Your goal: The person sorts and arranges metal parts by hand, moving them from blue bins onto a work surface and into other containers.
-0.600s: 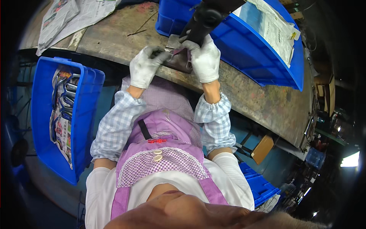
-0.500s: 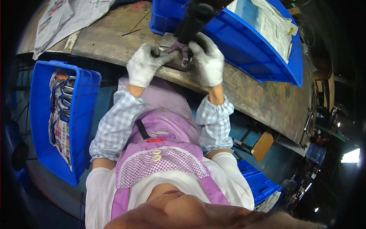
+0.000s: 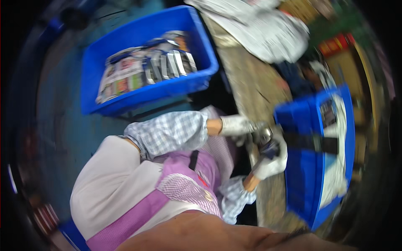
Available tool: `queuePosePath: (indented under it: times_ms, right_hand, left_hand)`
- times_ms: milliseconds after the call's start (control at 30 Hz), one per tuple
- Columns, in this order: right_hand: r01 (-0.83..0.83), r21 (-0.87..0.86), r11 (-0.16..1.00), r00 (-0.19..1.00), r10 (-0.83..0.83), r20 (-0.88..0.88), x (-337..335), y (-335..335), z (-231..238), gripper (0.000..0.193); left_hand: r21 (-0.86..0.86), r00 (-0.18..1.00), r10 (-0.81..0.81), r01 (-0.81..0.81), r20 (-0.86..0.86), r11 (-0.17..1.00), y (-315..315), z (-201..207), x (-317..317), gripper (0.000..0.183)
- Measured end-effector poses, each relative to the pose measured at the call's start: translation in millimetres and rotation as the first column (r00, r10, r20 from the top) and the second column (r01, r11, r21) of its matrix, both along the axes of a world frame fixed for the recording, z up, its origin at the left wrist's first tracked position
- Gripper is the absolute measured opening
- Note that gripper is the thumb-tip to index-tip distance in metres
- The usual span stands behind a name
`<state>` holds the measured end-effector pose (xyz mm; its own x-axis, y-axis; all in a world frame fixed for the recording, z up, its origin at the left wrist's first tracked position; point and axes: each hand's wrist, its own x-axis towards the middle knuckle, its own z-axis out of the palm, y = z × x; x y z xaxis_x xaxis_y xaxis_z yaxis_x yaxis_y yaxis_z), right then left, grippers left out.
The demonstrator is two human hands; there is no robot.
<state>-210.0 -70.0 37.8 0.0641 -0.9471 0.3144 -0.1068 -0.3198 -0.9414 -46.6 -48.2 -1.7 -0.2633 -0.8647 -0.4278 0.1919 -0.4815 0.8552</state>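
Silvery metal piece (image 3: pixel 264 134), blurred, is showing between the two gloved hands at the edge of the table (image 3: pixel 271 201). The right hand (image 3: pixel 271 162) is curling around a dark blue part (image 3: pixel 270 149) that appears to be joined to the piece, so it is probably gripping it. The left hand (image 3: pixel 236 125) is reaching in with its fingertips meeting the piece; whether they are pinching it, I cannot tell.

As for progress, this one piece seems to be in the middle of handling, lying in neither bin. Several silvery tools (image 3: pixel 171 65) are lying side by side on printed paper (image 3: pixel 122 83) inside the left blue bin (image 3: pixel 171 88); whether those are finished or waiting, nothing is showing. The right blue bin (image 3: pixel 303 184) is standing on the table just beyond the right hand, and pale paper (image 3: pixel 338 167) is lining it; its contents are mostly hiding, so how many pieces are remaining is staying unclear.
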Motion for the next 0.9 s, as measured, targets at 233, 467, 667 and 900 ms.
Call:
queuePosePath:
  times_ms: [233,467,667,900]
  right_hand:
    - [-0.637,-0.154,0.756,0.767,0.599,-0.23,85,41,-9,0.044]
    - [-0.508,0.118,0.853,0.7,0.489,-0.521,46,15,-54,0.04]
    - [-0.598,0.047,0.8,0.556,0.456,-0.695,14,9,-47,0.037]
    - [-0.754,0.384,0.533,0.261,0.78,-0.569,-42,-45,50,0.02]
  left_hand:
    - [-0.341,0.636,0.385,-0.198,0.669,0.919,167,24,134,0.043]
    - [-0.045,-0.024,0.038,-0.54,0.999,0.84,259,-53,325,0.062]
    - [0.183,0.119,-0.142,-0.722,0.983,0.667,242,-120,362,0.078]
    - [0.479,-0.007,-0.492,-0.212,0.871,0.852,302,-111,380,0.075]
